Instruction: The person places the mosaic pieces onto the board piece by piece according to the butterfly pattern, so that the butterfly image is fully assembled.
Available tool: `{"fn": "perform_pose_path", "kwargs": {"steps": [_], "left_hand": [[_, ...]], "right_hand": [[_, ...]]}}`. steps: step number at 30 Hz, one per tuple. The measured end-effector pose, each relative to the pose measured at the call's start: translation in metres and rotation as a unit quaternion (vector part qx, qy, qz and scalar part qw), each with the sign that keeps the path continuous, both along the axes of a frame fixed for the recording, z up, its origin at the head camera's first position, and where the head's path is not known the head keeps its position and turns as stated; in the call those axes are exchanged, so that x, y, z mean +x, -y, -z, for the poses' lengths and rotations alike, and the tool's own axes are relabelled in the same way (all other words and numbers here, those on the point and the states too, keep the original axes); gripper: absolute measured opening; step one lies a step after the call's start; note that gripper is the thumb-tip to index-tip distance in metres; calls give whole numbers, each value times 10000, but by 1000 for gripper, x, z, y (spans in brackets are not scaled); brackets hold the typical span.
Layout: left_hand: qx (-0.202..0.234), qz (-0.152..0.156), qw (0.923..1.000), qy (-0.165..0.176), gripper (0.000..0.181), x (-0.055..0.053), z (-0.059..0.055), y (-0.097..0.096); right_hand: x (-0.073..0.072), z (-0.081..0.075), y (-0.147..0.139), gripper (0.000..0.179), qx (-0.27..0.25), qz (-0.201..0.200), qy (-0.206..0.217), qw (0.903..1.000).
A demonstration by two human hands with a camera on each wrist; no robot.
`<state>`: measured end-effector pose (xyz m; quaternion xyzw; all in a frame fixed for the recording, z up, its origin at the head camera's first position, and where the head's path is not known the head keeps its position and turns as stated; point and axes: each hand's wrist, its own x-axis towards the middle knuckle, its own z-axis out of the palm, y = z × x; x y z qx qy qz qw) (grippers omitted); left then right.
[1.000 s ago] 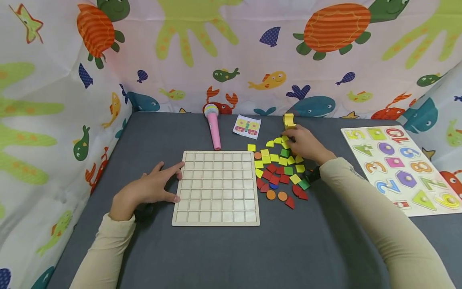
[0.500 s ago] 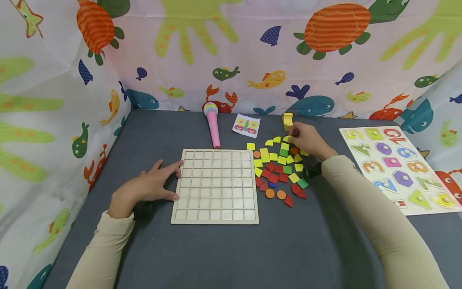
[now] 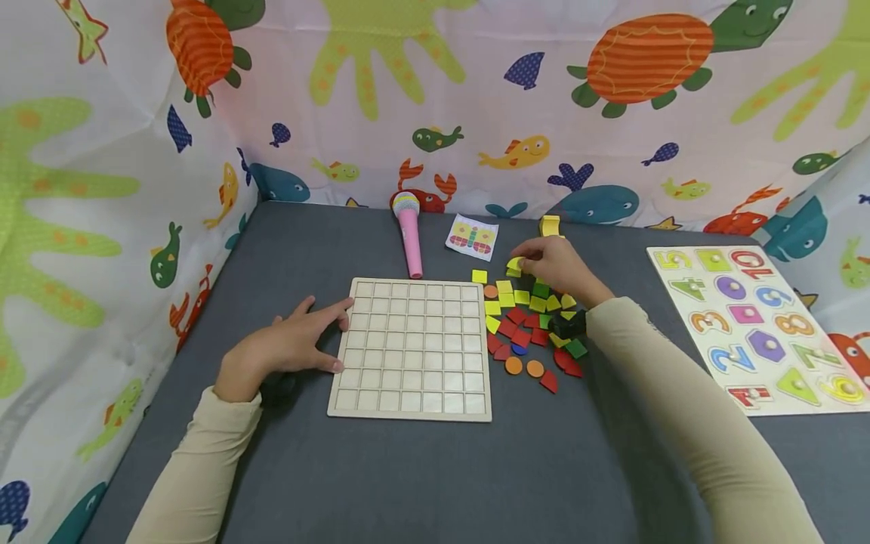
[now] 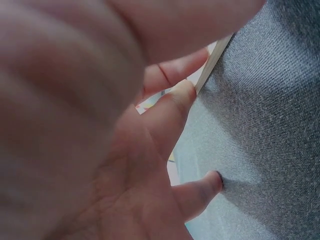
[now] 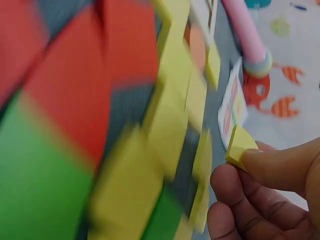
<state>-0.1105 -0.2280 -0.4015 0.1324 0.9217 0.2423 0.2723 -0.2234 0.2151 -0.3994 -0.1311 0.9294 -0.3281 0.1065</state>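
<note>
My right hand (image 3: pixel 563 266) pinches a yellow quarter-circle tile (image 5: pixel 238 145) between thumb and fingertips, just over the far edge of the tile pile. In the right wrist view its curved side faces away from the blurred pieces below. My left hand (image 3: pixel 285 346), fingers spread, rests its fingertips and thumb along the left edge of a pale wooden grid board (image 3: pixel 411 347). The left wrist view shows fingertips (image 4: pixel 187 92) against the board's side. Every square of the grid is bare. Loose red tiles (image 3: pixel 520 337), yellow squares (image 3: pixel 506 300) and orange discs (image 3: pixel 535 369) lie right of the board.
A pink toy microphone (image 3: pixel 411 242) and a small butterfly pattern card (image 3: pixel 472 237) lie behind the board. Yellow stacked blocks (image 3: pixel 550 225) stand near the back curtain. A number-and-shape puzzle board (image 3: pixel 761 325) lies at the right.
My right hand has come away from beside the yellow stacked blocks and moved left with the yellow quarter-circle tile. My left hand stays at the board's edge. The head view has shifted slightly.
</note>
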Motion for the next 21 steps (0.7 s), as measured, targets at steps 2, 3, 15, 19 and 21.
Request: {"fn": "perform_pose_path", "kwargs": {"steps": [2,3,15,19,21], "left_hand": [[5,-10,10000,16,107,0,-1,0],[2,-17,10000,29,107,1,-2,0],[-2,-37,10000,40,105,-2,-2,-3],[12,-61,10000,58,104,1,-3,-1],[-14,-58,10000,47,104,1,-4,-1]], "right_hand": [[1,0,13,23,-122,-180,-49,9998],[1,1,19,22,-187,-277,-82,9994],[4,-1,86,14,-681,-649,-168,9954],[5,-2,110,11,-862,-792,-170,9930],[6,-2,119,10,-908,-890,-192,9917]]}}
